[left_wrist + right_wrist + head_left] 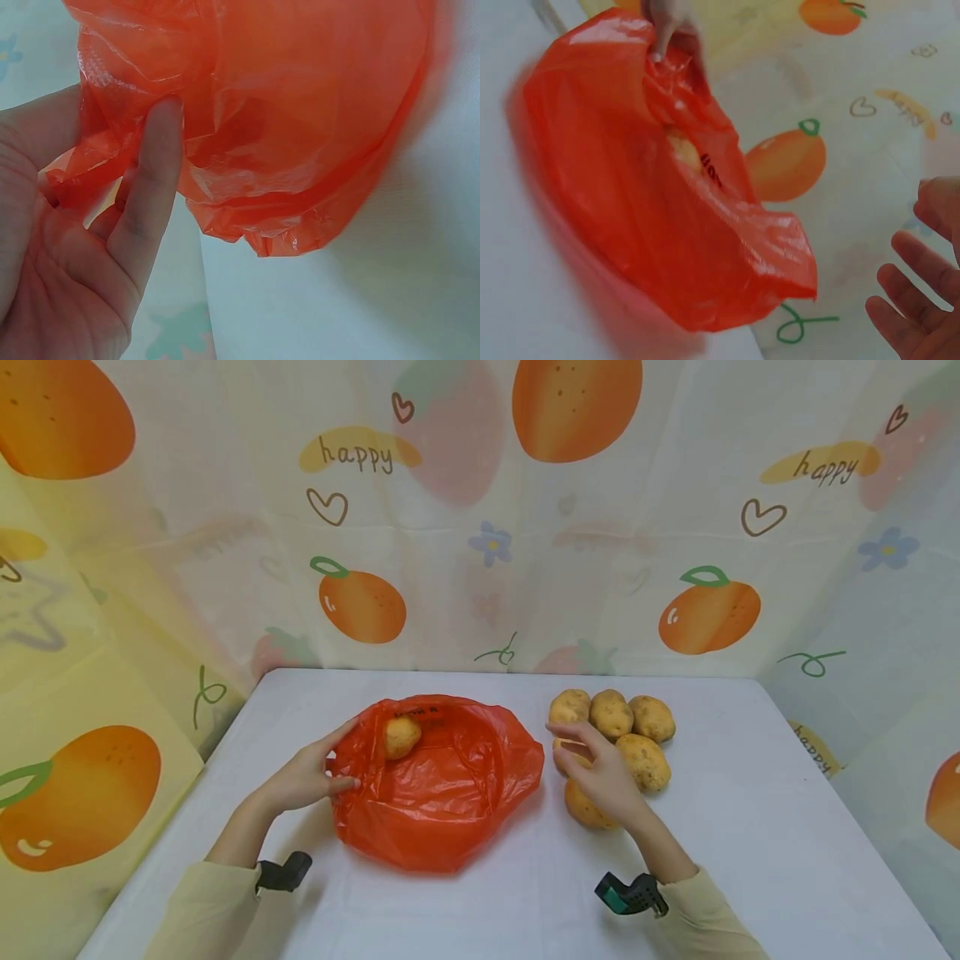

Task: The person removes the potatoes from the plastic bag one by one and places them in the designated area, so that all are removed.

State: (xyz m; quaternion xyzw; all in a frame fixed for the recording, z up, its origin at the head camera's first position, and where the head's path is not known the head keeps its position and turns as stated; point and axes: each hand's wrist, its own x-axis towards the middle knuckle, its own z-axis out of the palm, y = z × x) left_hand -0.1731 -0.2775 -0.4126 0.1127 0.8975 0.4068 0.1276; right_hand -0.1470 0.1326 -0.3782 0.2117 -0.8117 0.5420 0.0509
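Note:
A red plastic bag (pixel 442 827) lies on the table with its mouth spread wide. One potato (pixel 402 738) shows inside, by the bag's back left wall. At the bag's left rim my left hand (pixel 296 777) grips the thin plastic, fingers on the far side and thumb near the front; the left wrist view shows a crumpled fold of it between them. My right hand (pixel 609 777) hovers over a group of potatoes (pixel 643 762) right of the bag, partly covering some. In the right wrist view its fingers (pixel 911 304) are spread and hold nothing.
A white cloth covers the table (pixel 757 843). Behind it hangs a fruit-patterned curtain (pixel 570 602), which also closes off both sides. Each wrist wears a small dark device, such as the right one (pixel 632 893).

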